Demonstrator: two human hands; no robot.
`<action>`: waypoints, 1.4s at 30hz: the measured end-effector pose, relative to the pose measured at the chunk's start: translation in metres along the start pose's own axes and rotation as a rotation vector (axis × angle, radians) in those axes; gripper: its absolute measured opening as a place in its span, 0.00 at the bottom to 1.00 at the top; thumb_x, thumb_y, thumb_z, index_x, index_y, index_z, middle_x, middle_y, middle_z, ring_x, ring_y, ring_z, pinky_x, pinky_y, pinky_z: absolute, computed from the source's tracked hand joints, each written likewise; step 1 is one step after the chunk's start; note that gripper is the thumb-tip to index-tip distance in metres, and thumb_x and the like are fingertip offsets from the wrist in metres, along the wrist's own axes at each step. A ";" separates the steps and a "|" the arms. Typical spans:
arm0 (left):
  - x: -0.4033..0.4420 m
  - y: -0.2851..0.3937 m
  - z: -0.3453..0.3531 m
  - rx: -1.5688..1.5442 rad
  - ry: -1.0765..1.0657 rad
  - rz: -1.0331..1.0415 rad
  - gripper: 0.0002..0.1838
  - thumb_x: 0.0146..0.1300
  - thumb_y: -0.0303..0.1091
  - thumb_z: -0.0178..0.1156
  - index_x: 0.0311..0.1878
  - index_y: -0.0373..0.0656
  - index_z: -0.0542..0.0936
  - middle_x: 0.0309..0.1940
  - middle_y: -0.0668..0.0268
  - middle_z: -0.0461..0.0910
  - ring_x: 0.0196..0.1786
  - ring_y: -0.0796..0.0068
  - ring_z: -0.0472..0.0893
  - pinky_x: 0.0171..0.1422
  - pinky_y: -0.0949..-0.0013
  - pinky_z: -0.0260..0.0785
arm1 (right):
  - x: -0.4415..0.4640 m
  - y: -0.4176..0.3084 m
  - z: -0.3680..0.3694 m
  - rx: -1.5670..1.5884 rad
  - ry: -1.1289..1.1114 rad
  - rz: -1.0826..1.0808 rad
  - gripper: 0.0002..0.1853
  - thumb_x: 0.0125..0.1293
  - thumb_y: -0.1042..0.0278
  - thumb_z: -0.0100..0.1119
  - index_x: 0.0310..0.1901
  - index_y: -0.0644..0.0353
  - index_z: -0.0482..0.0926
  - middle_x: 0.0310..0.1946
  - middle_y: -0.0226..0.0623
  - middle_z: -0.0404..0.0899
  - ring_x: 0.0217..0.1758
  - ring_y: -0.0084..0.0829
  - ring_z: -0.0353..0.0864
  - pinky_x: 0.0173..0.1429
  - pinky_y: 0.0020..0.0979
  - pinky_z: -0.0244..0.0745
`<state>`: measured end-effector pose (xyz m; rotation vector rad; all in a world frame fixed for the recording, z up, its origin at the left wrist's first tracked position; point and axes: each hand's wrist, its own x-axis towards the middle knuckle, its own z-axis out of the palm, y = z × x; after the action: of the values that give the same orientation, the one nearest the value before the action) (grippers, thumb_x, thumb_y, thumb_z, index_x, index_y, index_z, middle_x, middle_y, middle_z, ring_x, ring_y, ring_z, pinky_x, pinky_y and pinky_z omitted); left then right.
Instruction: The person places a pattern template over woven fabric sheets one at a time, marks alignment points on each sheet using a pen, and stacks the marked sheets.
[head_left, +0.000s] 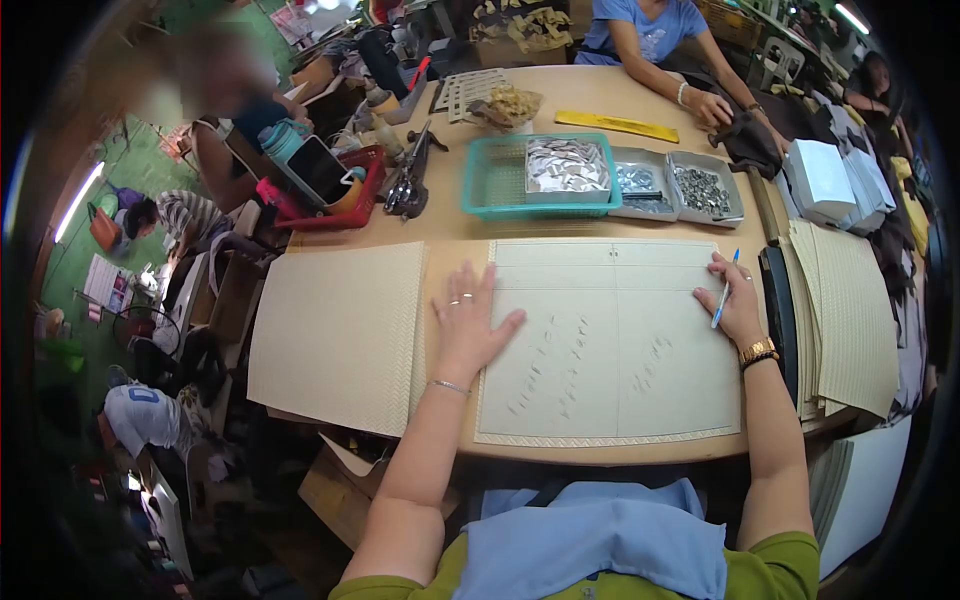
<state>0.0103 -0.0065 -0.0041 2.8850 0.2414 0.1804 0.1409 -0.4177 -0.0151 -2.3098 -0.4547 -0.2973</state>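
Note:
A cream pattern board (560, 350) with ruled lines and handwriting lies flat on a sheet of cream textured material, whose woven edge (600, 439) shows along the bottom. My left hand (468, 318) is spread flat at the board's left edge, fingers apart and holding nothing. At the right edge, my right hand (736, 303) grips a blue pen (726, 285), which stands tilted between the fingers. The fingertips of that hand reach onto the board's upper right side.
Textured sheets are stacked on the left (335, 335) and right (845, 310). Behind the board stand a teal basket (490, 205), a box of metal pieces (704, 190), a yellow ruler (615, 124) and a red basket (368, 195). A person opposite handles dark material (750, 143).

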 end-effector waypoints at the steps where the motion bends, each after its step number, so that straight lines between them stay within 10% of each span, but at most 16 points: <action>1: -0.003 0.002 -0.004 0.037 -0.016 0.054 0.47 0.59 0.73 0.52 0.76 0.56 0.60 0.79 0.53 0.49 0.80 0.48 0.45 0.75 0.27 0.35 | 0.000 0.001 0.000 -0.006 0.000 0.004 0.25 0.49 0.65 0.78 0.49 0.60 0.78 0.61 0.45 0.77 0.63 0.43 0.72 0.67 0.39 0.70; 9: 0.000 -0.004 -0.001 0.029 -0.157 0.155 0.54 0.50 0.75 0.59 0.77 0.57 0.59 0.80 0.59 0.48 0.81 0.50 0.44 0.76 0.29 0.33 | 0.009 -0.007 -0.009 -0.054 -0.045 -0.020 0.21 0.64 0.59 0.67 0.53 0.61 0.78 0.49 0.42 0.81 0.53 0.37 0.78 0.63 0.35 0.71; 14: 0.000 -0.002 -0.003 0.011 -0.156 0.143 0.53 0.49 0.74 0.61 0.76 0.57 0.60 0.79 0.60 0.49 0.81 0.52 0.45 0.77 0.30 0.33 | 0.036 -0.060 0.033 0.593 0.019 -0.067 0.31 0.79 0.43 0.34 0.60 0.62 0.77 0.38 0.30 0.79 0.43 0.22 0.74 0.51 0.26 0.71; 18: 0.000 0.000 -0.005 0.029 -0.155 0.135 0.53 0.49 0.75 0.60 0.75 0.57 0.61 0.79 0.60 0.50 0.81 0.53 0.45 0.77 0.30 0.34 | 0.057 -0.138 0.103 0.925 -0.298 0.048 0.16 0.73 0.68 0.56 0.59 0.63 0.77 0.45 0.36 0.84 0.48 0.24 0.83 0.54 0.26 0.78; 28: 0.000 0.002 -0.009 0.010 -0.135 0.139 0.53 0.46 0.71 0.65 0.74 0.57 0.63 0.78 0.59 0.53 0.80 0.51 0.47 0.76 0.29 0.35 | 0.101 -0.194 0.212 0.626 -0.241 -0.164 0.10 0.60 0.65 0.63 0.36 0.64 0.80 0.25 0.42 0.83 0.27 0.31 0.83 0.37 0.32 0.79; 42: 0.001 0.002 -0.008 -0.004 -0.155 0.131 0.53 0.46 0.72 0.65 0.74 0.55 0.63 0.78 0.58 0.50 0.81 0.54 0.44 0.76 0.27 0.32 | 0.100 -0.202 0.210 0.488 -0.201 -0.219 0.08 0.57 0.68 0.60 0.33 0.64 0.79 0.24 0.48 0.82 0.28 0.44 0.84 0.37 0.36 0.80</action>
<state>0.0105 -0.0066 0.0038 2.8930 0.0241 -0.0205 0.1661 -0.1112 0.0020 -1.8196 -0.7891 -0.0469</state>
